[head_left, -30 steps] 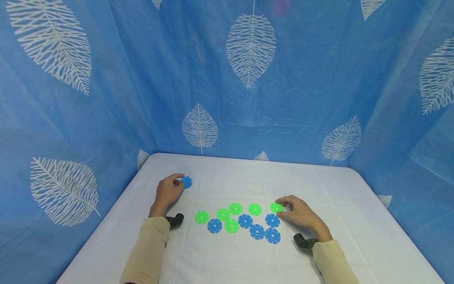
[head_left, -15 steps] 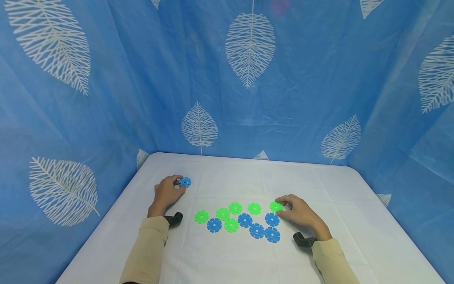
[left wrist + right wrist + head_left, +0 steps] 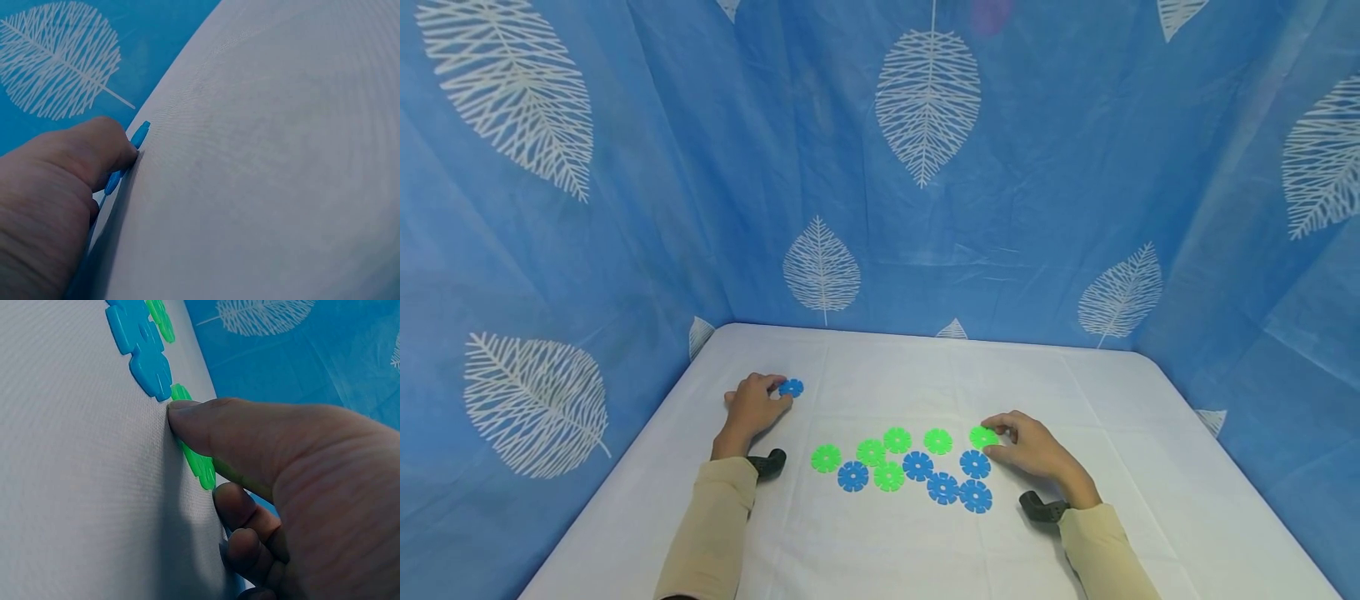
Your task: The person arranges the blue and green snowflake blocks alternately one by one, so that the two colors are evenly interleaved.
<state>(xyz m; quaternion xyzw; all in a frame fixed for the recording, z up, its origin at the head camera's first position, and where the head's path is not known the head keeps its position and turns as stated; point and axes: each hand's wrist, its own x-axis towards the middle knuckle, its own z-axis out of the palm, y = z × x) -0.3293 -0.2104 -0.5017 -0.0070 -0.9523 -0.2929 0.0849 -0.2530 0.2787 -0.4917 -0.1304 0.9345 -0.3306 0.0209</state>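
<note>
In the head view my left hand is at the left of the table, pinching a blue interlocking disc between thumb and fingers. Seen from the left wrist, this disc is almost edge-on, close to the white cloth; whether it touches the cloth I cannot tell. My right hand holds a green interlocking disc by its rim at the right end of the group. The right wrist view shows the thumb over part of that green disc, which lies at the cloth. Other right fingers are curled below it.
Several blue discs and green discs lie flat between the hands, some touching or overlapping. A white cloth covers the table. Blue curtain with white leaf prints stands behind and at both sides.
The blue disc in my left hand has tilted and now looks flatter from the head view. The left hand has shifted slightly nearer. My right hand and the discs on the table keep their places.
</note>
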